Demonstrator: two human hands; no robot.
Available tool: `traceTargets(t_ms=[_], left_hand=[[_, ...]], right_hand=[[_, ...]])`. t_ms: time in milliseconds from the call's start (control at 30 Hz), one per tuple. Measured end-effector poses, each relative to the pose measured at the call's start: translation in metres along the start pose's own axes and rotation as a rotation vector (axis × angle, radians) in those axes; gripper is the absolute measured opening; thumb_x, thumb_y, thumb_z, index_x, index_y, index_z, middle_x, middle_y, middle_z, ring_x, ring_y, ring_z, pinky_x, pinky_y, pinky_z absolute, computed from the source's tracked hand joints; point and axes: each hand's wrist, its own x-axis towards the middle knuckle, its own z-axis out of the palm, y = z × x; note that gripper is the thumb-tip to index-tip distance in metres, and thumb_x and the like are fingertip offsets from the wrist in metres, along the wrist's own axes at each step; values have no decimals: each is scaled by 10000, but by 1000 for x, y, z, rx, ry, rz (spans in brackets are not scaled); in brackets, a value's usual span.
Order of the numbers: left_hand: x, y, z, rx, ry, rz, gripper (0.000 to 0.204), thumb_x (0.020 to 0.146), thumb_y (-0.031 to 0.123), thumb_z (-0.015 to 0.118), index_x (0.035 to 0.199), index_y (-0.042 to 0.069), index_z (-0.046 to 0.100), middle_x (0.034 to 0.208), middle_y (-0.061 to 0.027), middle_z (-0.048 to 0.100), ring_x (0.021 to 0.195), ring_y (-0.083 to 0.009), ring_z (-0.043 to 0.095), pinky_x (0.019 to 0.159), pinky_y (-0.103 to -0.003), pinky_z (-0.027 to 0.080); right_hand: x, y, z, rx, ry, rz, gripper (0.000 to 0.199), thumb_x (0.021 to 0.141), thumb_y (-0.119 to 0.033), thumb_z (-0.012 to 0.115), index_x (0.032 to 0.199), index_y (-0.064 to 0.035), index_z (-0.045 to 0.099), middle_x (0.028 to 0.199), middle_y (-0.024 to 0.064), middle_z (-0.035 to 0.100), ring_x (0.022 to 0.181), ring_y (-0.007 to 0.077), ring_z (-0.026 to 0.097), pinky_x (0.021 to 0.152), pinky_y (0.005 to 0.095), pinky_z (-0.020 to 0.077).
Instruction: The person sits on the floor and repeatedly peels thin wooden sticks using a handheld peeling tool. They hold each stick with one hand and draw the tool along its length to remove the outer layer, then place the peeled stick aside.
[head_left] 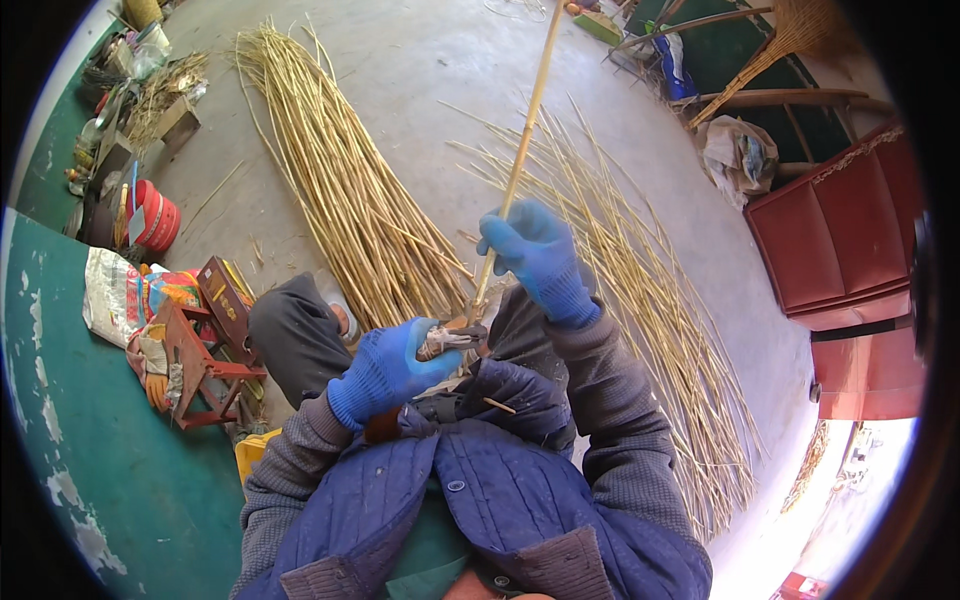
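Note:
My right hand (pixel 540 255), in a blue knitted glove, is closed around a long, thin, pale stalk (pixel 530 125). The stalk stands tilted, its top running past the upper edge of the view. Its lower end reaches the metal end of a short hand tool (pixel 452 340) with a wrapped handle; whether the two touch I cannot tell. Over my lap, my gloved left hand (pixel 385 372) wraps that tool. The exact kind of tool is unclear. A short stick piece (pixel 498 405) lies on my dark clothing just below it.
Ahead lies a thick bundle of stalks (pixel 350 180); a looser spread (pixel 650 310) covers the floor at right. To the left stand a red wooden frame (pixel 195 375), a red round container (pixel 155 215) and bags (pixel 108 290). A broom (pixel 780 45) and red padded furniture (pixel 840 225) are at right.

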Motion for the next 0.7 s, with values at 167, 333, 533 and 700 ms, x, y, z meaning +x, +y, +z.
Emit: traceTargets(t_ms=[167,333,533,700], left_hand=[[9,2,-7,31,35,2,373,837,307,781,1023,-2,686,809,-185,689,730,-276,708,668,-381,542],[-7,-4,7,38,-31,33,405,820,404,800,1013,58,715,831,-175,705,759,-337,719,663,-410,556],[-19,-22,36,181,57,135,341,818,393,797,911,87,679,777,-156,683,682,-340,696,605,-427,539],[-15,-11,28,109,93,177,336,808,349,813,930,67,678,771,-153,681,676,-317,697,612,-407,540]], right_hand=[[-24,30,22,-28,44,42,185,945,-191,731,875,-48,636,729,-16,667,623,14,530,544,200,432],[-61,64,22,-137,106,169,201,951,-187,718,852,-43,620,711,-33,649,634,9,526,559,205,439],[-5,17,-5,356,182,25,422,1039,-322,585,1244,47,574,876,4,668,719,88,588,778,301,538],[44,-19,1,345,312,-256,531,1082,-452,458,1159,59,581,613,-43,427,533,66,456,676,344,570]])
